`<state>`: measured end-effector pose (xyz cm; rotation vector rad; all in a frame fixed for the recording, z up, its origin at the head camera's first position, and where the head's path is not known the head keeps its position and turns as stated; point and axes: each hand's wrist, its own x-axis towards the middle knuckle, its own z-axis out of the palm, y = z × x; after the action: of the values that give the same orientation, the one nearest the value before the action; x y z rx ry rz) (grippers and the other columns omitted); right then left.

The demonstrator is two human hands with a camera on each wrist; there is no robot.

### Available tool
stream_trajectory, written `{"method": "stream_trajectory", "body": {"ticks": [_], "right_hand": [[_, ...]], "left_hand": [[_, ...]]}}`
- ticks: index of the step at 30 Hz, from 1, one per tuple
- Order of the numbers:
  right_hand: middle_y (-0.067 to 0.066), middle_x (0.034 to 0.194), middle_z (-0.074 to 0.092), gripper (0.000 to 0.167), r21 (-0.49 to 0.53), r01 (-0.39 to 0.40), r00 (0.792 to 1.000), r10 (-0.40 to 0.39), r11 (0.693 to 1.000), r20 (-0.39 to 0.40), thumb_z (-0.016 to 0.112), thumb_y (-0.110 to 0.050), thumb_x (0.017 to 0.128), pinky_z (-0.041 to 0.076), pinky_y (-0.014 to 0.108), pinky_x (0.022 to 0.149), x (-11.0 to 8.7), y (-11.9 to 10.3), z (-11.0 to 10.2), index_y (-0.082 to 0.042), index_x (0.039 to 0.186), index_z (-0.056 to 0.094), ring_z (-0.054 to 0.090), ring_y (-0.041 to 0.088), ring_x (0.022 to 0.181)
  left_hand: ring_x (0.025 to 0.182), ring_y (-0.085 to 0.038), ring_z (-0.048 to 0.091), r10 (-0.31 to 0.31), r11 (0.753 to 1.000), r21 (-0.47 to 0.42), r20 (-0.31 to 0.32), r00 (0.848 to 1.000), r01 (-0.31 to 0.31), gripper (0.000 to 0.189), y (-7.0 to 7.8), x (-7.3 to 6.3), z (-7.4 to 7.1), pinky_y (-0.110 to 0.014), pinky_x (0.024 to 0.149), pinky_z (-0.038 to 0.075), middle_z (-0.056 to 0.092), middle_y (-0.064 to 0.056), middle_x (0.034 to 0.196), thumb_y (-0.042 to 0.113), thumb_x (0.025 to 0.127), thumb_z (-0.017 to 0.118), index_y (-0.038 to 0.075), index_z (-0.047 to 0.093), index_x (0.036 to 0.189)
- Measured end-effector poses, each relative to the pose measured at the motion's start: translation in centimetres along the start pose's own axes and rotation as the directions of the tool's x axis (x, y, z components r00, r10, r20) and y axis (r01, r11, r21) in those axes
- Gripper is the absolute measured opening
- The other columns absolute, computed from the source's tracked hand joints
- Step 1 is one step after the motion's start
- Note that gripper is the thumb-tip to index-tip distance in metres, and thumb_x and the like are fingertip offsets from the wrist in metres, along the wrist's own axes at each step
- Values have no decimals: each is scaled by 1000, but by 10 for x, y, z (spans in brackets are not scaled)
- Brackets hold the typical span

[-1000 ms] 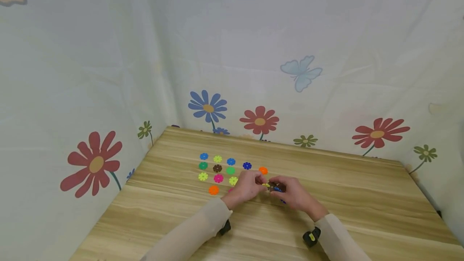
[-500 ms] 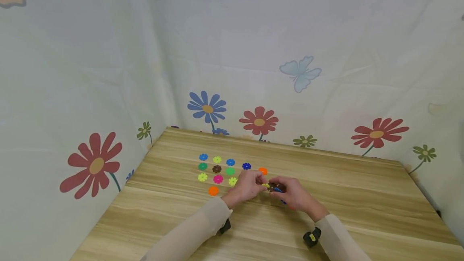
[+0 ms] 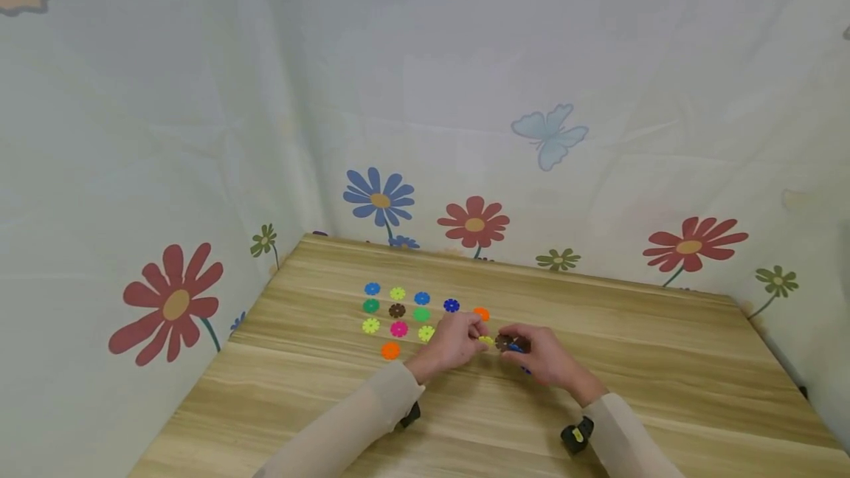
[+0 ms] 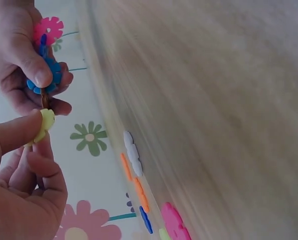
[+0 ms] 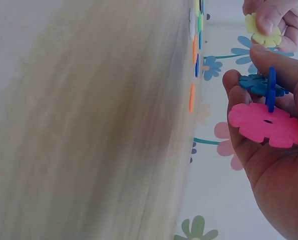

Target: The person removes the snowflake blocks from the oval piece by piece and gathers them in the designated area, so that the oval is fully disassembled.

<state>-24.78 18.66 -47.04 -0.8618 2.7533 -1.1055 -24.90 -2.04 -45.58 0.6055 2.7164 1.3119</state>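
Note:
My left hand (image 3: 454, 339) pinches a yellow flower-shaped interlocking disc (image 4: 47, 120) between thumb and fingers. Facing it, my right hand (image 3: 547, 355) holds a short chain of similar notched discs. A brown disc (image 3: 502, 343) forms the end toward the yellow one, with a small gap between them in the head view. A light blue disc (image 4: 55, 72) comes after it, under the right thumb. Slotted upright beyond that is a dark blue disc (image 5: 272, 90), and a pink disc (image 5: 254, 122) hangs at the far end by the right palm.
Loose discs lie in rows on the wooden table (image 3: 664, 360) left of the hands, among them an orange disc (image 3: 390, 350) and a magenta disc (image 3: 399, 329). Behind the table hangs a flower-printed cloth (image 3: 425, 94).
My right hand has shifted slightly right with its chain, so the brown disc now stands apart from the yellow one. The left hand stays almost in place.

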Motion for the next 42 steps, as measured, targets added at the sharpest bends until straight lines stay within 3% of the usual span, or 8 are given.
{"method": "stream_trajectory", "body": {"ticks": [6, 14, 22, 30, 37, 42], "right_hand": [[4, 107, 66, 35, -21, -3, 1000, 3, 1000, -6, 69, -14, 88, 50, 28, 74, -2, 1, -5, -1, 119, 61, 61, 15, 90], [3, 105, 66, 35, -46, -18, 1000, 17, 999, -13, 70, -15, 86, 49, 28, 73, -5, 6, -6, -1, 117, 62, 60, 14, 88], [3, 106, 65, 35, -25, -22, 1000, 22, 999, 6, 70, -14, 86, 49, 27, 73, -7, 11, -5, 0, 117, 62, 59, 14, 89], [2, 106, 66, 34, -7, -17, 1000, 17, 1000, 15, 70, -14, 86, 49, 26, 71, -7, 13, -5, 0, 117, 62, 60, 14, 88], [1, 105, 66, 34, -12, -2, 1000, 3, 1000, 22, 70, -14, 86, 50, 26, 71, -7, 14, -3, -1, 117, 62, 60, 12, 88], [2, 106, 66, 34, -17, 20, 1000, -20, 1000, 19, 70, -13, 86, 50, 28, 74, -7, 15, -3, -1, 116, 62, 61, 13, 90]], "left_hand": [[69, -5, 54, -23, 999, -22, 38, 999, 24, 17, -4, 1, -3, -21, 61, 47, 59, 7, 76, 10, 78, 78, 13, 63, 84], [57, -14, 54, -106, 991, -66, 101, 989, 113, 21, -8, 2, -7, -24, 52, 45, 57, 0, 71, 10, 83, 72, 8, 59, 99], [69, -14, 59, -123, 987, -83, 144, 982, 136, 19, -18, 11, -5, -26, 58, 48, 60, 2, 79, 12, 81, 76, 9, 66, 97], [73, -12, 55, -140, 988, -45, 179, 974, 150, 32, -19, 22, 0, -26, 62, 48, 60, 0, 85, 2, 75, 78, 7, 67, 104], [75, -11, 54, -147, 988, 82, 177, 973, 135, 33, -20, 34, 8, -23, 62, 47, 58, 0, 85, -5, 73, 75, 9, 65, 101], [73, -12, 52, -163, 982, 125, 167, 972, 143, 33, -20, 40, 11, -24, 61, 45, 55, 0, 83, -6, 71, 75, 11, 62, 96]]}}
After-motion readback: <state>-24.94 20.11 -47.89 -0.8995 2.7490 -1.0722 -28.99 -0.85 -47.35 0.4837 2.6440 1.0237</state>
